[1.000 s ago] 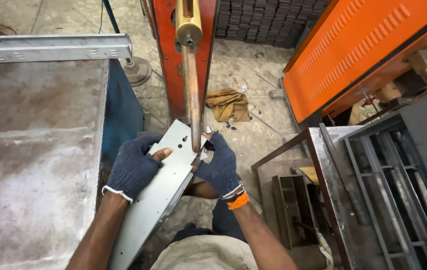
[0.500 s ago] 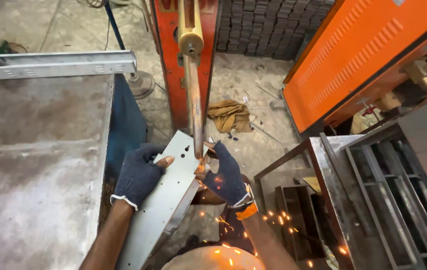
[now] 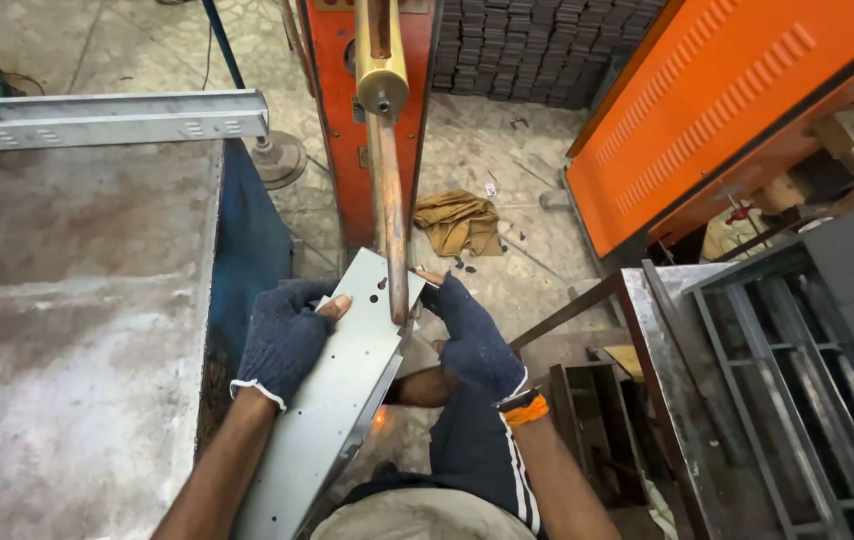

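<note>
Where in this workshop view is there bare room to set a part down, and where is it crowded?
The grey table top lies bare between the steel channel at its far edge and the left hand. It is crowded where both hands hold the metal panel under the copper rod; the right hand borders the frame rack.

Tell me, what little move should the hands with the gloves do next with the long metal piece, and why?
Probably slide the metal channel a little along under the copper rod to a fresh spot. The rod's tip sits at the channel's top end, near small holes, and most of its length is still below. The left hand steadies one edge, the right hand the other, so both can push together.
</note>
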